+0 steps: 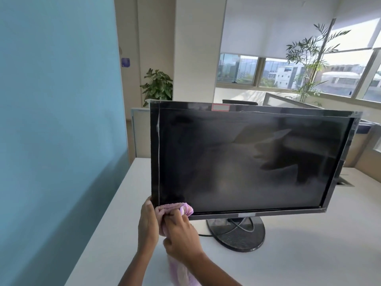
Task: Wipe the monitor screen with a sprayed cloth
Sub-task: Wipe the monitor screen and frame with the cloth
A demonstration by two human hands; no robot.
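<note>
A black monitor (247, 162) stands on a round black base (237, 234) on the white desk (309, 254). Its dark screen shows smears and reflections. A pink cloth (181, 209) is pressed against the screen's lower left corner. My right hand (181, 236) is closed around the cloth, with the rest of the cloth hanging below the wrist. My left hand (147, 223) rests beside it at the monitor's lower left edge and touches the cloth. No spray bottle is in view.
A blue partition wall (57, 120) runs along the left of the desk. A black cable (241, 223) loops over the monitor base. A cable port (345, 183) is set in the desk at right. Potted plants (157, 85) and windows are behind.
</note>
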